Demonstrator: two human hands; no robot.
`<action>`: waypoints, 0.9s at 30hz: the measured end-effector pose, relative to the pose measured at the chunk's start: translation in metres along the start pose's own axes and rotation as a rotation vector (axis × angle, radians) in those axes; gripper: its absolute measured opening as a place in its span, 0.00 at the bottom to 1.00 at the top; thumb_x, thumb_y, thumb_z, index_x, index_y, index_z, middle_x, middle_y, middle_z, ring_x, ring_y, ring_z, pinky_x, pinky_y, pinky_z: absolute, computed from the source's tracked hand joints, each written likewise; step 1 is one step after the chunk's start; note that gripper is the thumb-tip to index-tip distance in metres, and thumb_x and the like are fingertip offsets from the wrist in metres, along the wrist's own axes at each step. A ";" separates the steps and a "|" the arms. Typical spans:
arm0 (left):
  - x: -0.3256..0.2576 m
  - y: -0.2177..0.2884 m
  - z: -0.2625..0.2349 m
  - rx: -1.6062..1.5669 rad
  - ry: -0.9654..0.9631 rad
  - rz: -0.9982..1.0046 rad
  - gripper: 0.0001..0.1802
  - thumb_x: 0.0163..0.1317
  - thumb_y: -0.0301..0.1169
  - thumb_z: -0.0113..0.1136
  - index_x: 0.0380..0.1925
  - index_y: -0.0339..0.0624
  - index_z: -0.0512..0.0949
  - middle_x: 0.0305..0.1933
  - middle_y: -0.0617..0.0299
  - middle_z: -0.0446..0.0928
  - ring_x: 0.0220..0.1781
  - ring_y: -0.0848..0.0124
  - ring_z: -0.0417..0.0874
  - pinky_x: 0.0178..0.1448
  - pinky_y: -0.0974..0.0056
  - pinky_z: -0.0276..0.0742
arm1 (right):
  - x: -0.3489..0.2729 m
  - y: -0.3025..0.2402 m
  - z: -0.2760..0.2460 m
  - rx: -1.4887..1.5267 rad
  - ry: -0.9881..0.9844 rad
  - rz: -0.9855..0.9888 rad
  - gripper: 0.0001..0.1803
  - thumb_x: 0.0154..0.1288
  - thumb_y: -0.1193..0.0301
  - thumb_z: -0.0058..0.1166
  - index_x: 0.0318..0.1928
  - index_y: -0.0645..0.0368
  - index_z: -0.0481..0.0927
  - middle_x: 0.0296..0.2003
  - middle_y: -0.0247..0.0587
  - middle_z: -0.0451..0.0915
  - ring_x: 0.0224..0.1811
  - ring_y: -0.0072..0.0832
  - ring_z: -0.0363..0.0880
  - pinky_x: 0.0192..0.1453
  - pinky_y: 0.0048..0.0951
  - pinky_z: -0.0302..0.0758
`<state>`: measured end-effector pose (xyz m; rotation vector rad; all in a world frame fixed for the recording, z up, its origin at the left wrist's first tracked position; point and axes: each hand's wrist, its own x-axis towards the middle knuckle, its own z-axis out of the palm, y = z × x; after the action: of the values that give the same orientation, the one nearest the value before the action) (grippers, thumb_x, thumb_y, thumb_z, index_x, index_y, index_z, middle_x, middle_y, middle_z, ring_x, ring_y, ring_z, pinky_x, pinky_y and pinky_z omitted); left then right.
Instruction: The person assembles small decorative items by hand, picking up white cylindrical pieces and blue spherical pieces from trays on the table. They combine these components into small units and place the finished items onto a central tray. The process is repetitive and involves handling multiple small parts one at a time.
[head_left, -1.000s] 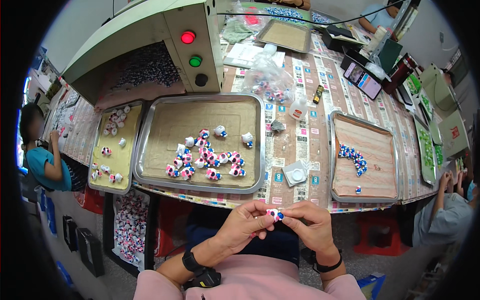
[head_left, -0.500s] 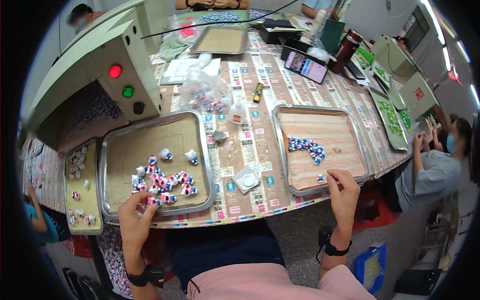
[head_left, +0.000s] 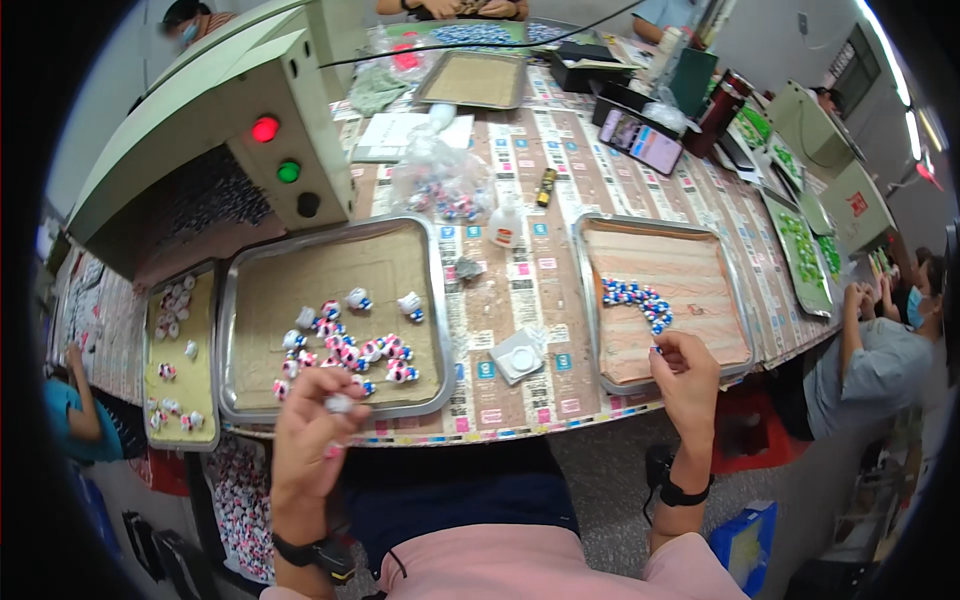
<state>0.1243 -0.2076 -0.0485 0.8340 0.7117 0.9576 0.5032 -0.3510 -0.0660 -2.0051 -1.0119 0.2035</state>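
Note:
My left hand (head_left: 312, 432) is at the near rim of the left metal tray (head_left: 330, 262), its fingers closed on a small white figure (head_left: 338, 403). Several small white, pink and blue figures (head_left: 350, 350) lie in a loose heap in that tray. My right hand (head_left: 686, 372) hovers over the near part of the right metal tray (head_left: 690, 270), pinching a small figure (head_left: 657, 349) at its fingertips. A curved row of finished blue and white figures (head_left: 637, 298) lies in that tray just above my right hand.
A grey machine box (head_left: 240, 130) with a red and a green lamp stands at the back left. A yellow tray (head_left: 180, 350) with figures lies far left. A small white dish (head_left: 517, 357) sits between the trays. A bag of parts (head_left: 440, 185), a phone (head_left: 645, 140) and other people surround the table.
My hands were together in front of me a second ago. They have since parted: the left went to the left tray and picked up a figure, the right reached over the right tray.

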 end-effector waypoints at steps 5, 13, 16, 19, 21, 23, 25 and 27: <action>-0.005 -0.030 0.028 -0.326 -0.215 -0.375 0.11 0.71 0.26 0.51 0.50 0.34 0.70 0.58 0.44 0.73 0.55 0.59 0.82 0.56 0.64 0.84 | -0.017 -0.032 0.024 0.403 -0.303 -0.067 0.09 0.61 0.84 0.55 0.43 0.67 0.81 0.43 0.37 0.76 0.41 0.19 0.77 0.44 0.19 0.75; -0.014 -0.057 0.054 -0.467 -0.192 -0.525 0.19 0.72 0.31 0.52 0.59 0.34 0.69 0.57 0.51 0.75 0.54 0.63 0.82 0.55 0.67 0.84 | -0.023 -0.056 0.056 0.492 -0.465 -0.041 0.11 0.61 0.83 0.58 0.45 0.66 0.81 0.41 0.38 0.78 0.40 0.21 0.78 0.43 0.20 0.75; -0.016 -0.059 0.058 -0.396 -0.153 -0.553 0.20 0.72 0.31 0.51 0.61 0.35 0.68 0.55 0.53 0.76 0.53 0.64 0.83 0.54 0.67 0.84 | -0.017 -0.064 0.064 0.342 -0.392 -0.213 0.10 0.61 0.81 0.59 0.44 0.64 0.82 0.38 0.39 0.79 0.38 0.24 0.80 0.41 0.21 0.76; -0.020 -0.068 0.048 -0.433 -0.209 -0.538 0.19 0.71 0.31 0.53 0.59 0.38 0.70 0.55 0.48 0.76 0.51 0.62 0.84 0.49 0.66 0.87 | -0.014 -0.072 0.072 0.221 -0.335 -0.297 0.09 0.60 0.83 0.58 0.41 0.63 0.83 0.35 0.41 0.80 0.40 0.27 0.80 0.41 0.24 0.75; -0.022 -0.074 0.042 -0.490 -0.213 -0.547 0.18 0.71 0.31 0.53 0.59 0.38 0.71 0.53 0.49 0.77 0.50 0.62 0.84 0.48 0.66 0.87 | -0.013 -0.077 0.076 0.209 -0.339 -0.246 0.09 0.59 0.82 0.59 0.40 0.63 0.84 0.34 0.42 0.80 0.39 0.30 0.81 0.40 0.26 0.75; -0.024 -0.076 0.040 -0.518 -0.211 -0.557 0.18 0.71 0.30 0.53 0.58 0.38 0.71 0.51 0.50 0.77 0.48 0.63 0.84 0.47 0.67 0.87 | -0.011 -0.073 0.082 0.107 -0.319 -0.367 0.08 0.58 0.82 0.59 0.39 0.63 0.84 0.34 0.43 0.81 0.39 0.33 0.81 0.40 0.29 0.75; -0.025 -0.078 0.041 -0.518 -0.200 -0.568 0.18 0.70 0.30 0.53 0.58 0.38 0.71 0.50 0.51 0.78 0.47 0.64 0.84 0.47 0.67 0.87 | -0.008 -0.070 0.088 0.034 -0.312 -0.456 0.07 0.57 0.81 0.60 0.38 0.64 0.84 0.33 0.44 0.81 0.38 0.36 0.81 0.40 0.31 0.75; -0.026 -0.078 0.045 -0.510 -0.176 -0.565 0.19 0.70 0.29 0.53 0.59 0.38 0.71 0.50 0.52 0.78 0.47 0.65 0.84 0.47 0.68 0.86 | -0.007 -0.069 0.091 -0.010 -0.320 -0.514 0.07 0.57 0.81 0.60 0.38 0.64 0.83 0.33 0.45 0.80 0.37 0.39 0.80 0.40 0.33 0.75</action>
<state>0.1827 -0.2691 -0.0889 0.2343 0.4765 0.5060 0.4150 -0.2781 -0.0716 -1.6824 -1.6948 0.2415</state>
